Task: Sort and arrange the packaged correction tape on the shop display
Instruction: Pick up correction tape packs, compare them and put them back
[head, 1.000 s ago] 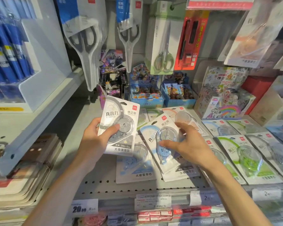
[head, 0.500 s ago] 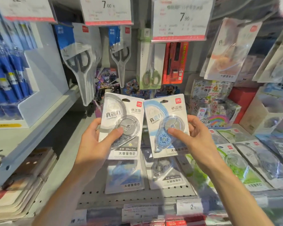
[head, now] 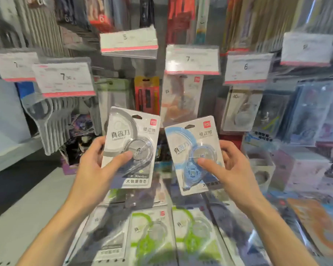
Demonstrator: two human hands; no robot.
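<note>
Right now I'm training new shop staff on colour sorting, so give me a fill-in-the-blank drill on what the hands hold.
1. The left hand holds the ____ correction tape pack.
2. The right hand holds the ____ correction tape pack.
3. The packs lying flat on the shelf nearest the camera are ____.

Missing words: grey; blue; green
</note>
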